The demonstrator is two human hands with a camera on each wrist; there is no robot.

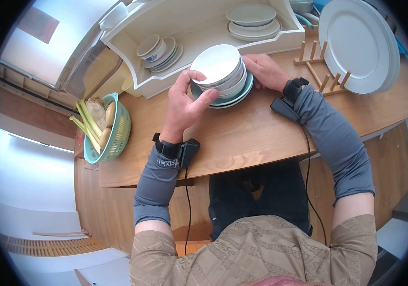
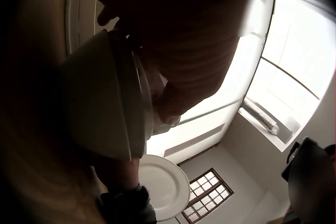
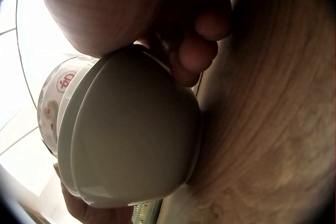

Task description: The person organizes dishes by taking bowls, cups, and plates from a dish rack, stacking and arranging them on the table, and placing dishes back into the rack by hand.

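A stack of white bowls (image 1: 217,65) stands in pale green bowls (image 1: 246,90) on the wooden table. From the left side, my left hand (image 1: 181,106) holds the white bowls, its thumb and fingers spread around their side near the rim. My right hand (image 1: 267,71) grips the far right side of the stack, and most of its fingers are hidden in the head view. Seen from the right wrist, the smooth outer side of a green bowl (image 3: 136,129) faces the camera, with curled fingertips (image 3: 197,53) at it. Above it in the stack, a bowl with red marks (image 3: 52,106) shows.
A white shelf (image 1: 199,33) at the back holds cups and saucers (image 1: 158,52) on the left and stacked plates (image 1: 251,21) on the right. Large white plates (image 1: 356,47) stand in a wooden rack (image 1: 325,71). A green basket (image 1: 124,126) of vegetables sits at the left edge.
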